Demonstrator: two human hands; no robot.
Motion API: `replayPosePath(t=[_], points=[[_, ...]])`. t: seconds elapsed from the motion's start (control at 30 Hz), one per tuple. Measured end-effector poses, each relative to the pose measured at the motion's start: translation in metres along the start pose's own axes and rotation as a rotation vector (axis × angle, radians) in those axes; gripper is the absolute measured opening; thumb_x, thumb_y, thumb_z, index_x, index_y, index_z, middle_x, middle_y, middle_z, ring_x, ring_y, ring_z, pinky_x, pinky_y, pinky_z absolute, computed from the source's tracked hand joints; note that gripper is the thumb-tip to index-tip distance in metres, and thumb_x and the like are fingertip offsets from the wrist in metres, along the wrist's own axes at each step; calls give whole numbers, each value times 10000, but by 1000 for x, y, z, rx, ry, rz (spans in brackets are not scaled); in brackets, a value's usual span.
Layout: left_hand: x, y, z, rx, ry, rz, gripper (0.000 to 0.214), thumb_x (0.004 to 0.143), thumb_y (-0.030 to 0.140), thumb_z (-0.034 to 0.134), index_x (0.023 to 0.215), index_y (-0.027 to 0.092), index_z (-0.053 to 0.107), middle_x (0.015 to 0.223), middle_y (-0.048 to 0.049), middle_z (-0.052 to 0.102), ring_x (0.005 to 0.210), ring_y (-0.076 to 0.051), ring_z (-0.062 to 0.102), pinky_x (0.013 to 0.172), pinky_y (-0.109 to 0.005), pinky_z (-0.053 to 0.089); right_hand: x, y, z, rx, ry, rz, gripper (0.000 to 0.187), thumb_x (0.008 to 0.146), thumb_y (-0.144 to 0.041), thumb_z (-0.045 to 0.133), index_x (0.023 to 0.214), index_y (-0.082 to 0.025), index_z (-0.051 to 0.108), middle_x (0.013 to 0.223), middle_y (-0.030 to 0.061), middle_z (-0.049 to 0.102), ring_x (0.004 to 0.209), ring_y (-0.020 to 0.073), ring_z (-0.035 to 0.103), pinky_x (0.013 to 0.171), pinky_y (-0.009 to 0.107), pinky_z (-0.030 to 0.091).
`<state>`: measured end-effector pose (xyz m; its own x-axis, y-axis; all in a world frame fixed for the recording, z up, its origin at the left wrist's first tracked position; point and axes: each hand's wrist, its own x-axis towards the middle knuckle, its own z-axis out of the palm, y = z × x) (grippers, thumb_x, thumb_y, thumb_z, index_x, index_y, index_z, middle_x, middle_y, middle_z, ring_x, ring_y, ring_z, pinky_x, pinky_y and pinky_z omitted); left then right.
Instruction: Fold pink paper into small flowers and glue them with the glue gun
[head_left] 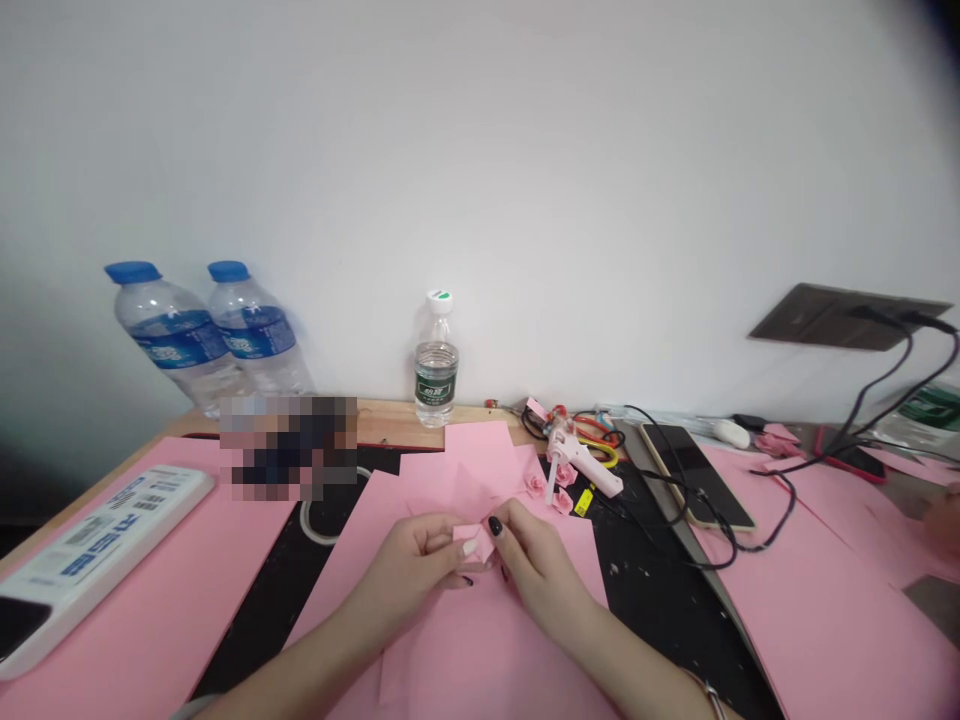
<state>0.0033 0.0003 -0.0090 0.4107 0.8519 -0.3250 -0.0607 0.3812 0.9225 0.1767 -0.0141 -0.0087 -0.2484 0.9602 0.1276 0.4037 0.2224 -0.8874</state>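
A small folded piece of pink paper (471, 541) is held between both hands above the desk. My left hand (424, 555) pinches its left side, thumb on top. On the right edge, the fingers of my right hand (529, 555) are closed on the same paper, its dark-nailed thumb near the fold. Sheets of pink paper (480, 650) lie spread beneath the hands. Just beyond my right hand are several pink paper roses (564, 473) and a pale pink hot glue gun (581, 458) with a glue stick showing.
A small water bottle (436, 365) stands by the wall; two larger bottles (180, 335) lean at left. A white paper trimmer-like device (112, 555) lies left. A phone (697, 478) and black cables (724, 535) lie right. Someone's hand (943, 525) shows at the right edge.
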Motion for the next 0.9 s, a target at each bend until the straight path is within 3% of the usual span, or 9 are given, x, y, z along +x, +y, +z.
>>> replayPosePath(t=[0.3, 0.9], points=[[-2, 1, 5, 18, 21, -50, 235, 625, 345, 730, 763, 161, 684, 666, -7, 729, 659, -164, 675, 607, -240, 505, 0, 2, 0, -45, -155, -64, 264, 974, -222, 328, 711, -210, 347, 684, -29, 432, 630, 130, 392, 592, 249, 313], [-2, -1, 1, -21, -104, -45, 292, 636, 393, 767, 735, 138, 666, 627, -8, 702, 592, -130, 659, 576, -214, 491, -1, -1, 1, 31, -135, -52, 322, 955, -225, 367, 639, -208, 311, 589, -53, 357, 554, 110, 337, 514, 224, 263]])
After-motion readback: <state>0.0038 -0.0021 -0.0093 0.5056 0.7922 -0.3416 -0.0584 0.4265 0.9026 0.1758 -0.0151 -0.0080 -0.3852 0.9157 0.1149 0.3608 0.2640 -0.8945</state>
